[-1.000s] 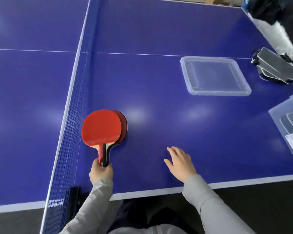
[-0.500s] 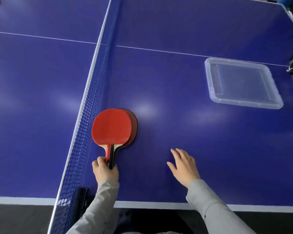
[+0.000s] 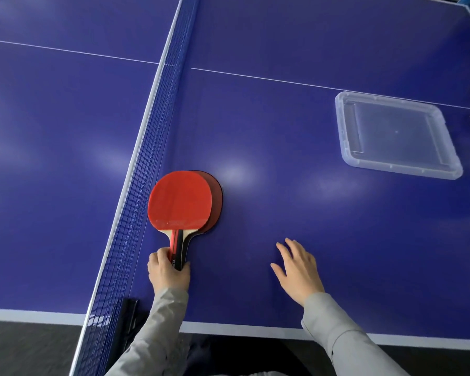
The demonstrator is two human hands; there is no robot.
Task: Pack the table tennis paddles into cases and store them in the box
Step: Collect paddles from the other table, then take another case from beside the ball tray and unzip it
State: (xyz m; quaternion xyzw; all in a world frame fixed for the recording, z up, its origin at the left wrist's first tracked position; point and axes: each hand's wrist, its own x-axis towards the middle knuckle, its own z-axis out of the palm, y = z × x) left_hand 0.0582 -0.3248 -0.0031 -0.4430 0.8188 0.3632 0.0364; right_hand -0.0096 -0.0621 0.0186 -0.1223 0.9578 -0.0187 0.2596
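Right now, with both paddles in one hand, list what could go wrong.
1. The left hand grips two stacked paddles by the handles only; the offset lower one might slide out when lifted.
2. They lie close beside the net, so a lift could snag it.
3. The right hand is open, supporting nothing.

Left hand (image 3: 168, 272): fingers curled around paddle handles (image 3: 178, 251), grey sleeve extended forward | Right hand (image 3: 297, 272): held flat, palm down, fingers straight and slightly spread, nothing held, well apart to the right of the left hand
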